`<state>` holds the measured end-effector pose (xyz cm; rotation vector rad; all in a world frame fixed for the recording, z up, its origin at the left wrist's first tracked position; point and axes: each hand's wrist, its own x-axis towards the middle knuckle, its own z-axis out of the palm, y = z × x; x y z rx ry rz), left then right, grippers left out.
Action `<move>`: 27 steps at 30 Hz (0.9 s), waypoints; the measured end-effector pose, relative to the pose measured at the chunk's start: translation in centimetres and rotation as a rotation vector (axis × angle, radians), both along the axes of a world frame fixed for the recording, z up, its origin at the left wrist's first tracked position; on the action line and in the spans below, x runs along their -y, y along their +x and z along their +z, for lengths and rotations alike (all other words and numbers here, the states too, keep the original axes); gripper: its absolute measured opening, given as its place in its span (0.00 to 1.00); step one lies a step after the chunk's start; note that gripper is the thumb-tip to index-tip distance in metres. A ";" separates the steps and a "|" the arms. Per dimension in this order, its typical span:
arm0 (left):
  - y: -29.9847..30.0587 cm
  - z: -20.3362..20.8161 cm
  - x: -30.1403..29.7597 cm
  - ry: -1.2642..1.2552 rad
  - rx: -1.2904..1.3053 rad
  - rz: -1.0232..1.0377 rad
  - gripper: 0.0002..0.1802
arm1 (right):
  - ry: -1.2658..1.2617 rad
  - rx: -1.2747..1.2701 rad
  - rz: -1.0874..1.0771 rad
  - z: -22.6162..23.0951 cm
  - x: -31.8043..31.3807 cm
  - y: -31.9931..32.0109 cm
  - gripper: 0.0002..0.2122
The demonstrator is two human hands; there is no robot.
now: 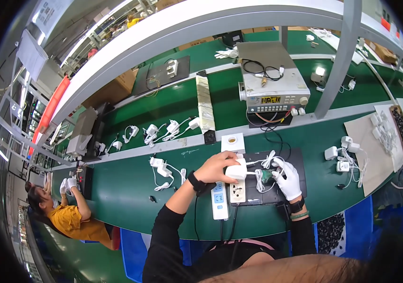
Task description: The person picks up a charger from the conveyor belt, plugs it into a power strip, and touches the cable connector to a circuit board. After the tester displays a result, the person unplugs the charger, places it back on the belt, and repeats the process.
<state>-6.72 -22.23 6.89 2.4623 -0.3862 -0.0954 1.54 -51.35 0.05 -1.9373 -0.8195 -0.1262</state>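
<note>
My left hand [214, 169], bare with a black wristband, is closed around a white power adapter [237, 170]. The adapter sits over the upper end of a white power strip [237, 194]; whether its prongs are in a socket is hidden. My right hand [288, 182], in a white glove, pinches part of the adapter's white cable [260, 181] next to a small green piece [266, 176]. The exact bit between those fingers is partly covered. Cable loops lie on a black mat [258, 197]. Left of the strip stands a second, blue-and-white power strip [219, 203].
A bench instrument [277, 99] with a lit display stands behind, near a grey post [338, 61]. White adapters lie to the left [162, 169] and right [344, 154]. A blue bin [356, 226] of black pieces is at the lower right. A co-worker in yellow [71, 218] sits at left.
</note>
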 end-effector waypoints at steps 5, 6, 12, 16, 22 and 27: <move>-0.2 2.3 0.0 -0.298 -0.073 0.066 0.28 | 0.085 -0.007 -0.010 -0.3 -0.1 0.2 0.19; 0.3 2.4 0.0 -0.237 -0.079 -0.036 0.28 | 0.072 -0.033 -0.003 -0.2 -0.3 0.2 0.19; -0.6 -0.7 2.8 0.033 0.060 -0.324 0.28 | 0.001 -0.037 0.005 -0.9 -0.4 0.2 0.18; -2.3 -0.1 6.7 0.302 0.093 -0.394 0.29 | 0.011 0.015 0.051 -0.1 -0.3 0.1 0.18; -1.4 -0.5 8.9 0.250 -0.155 -0.342 0.30 | 0.026 -0.022 0.013 -1.2 -0.2 0.5 0.17; -1.1 0.2 9.8 -0.016 -0.151 -0.345 0.30 | 0.038 -0.098 -0.065 -1.1 0.2 0.7 0.17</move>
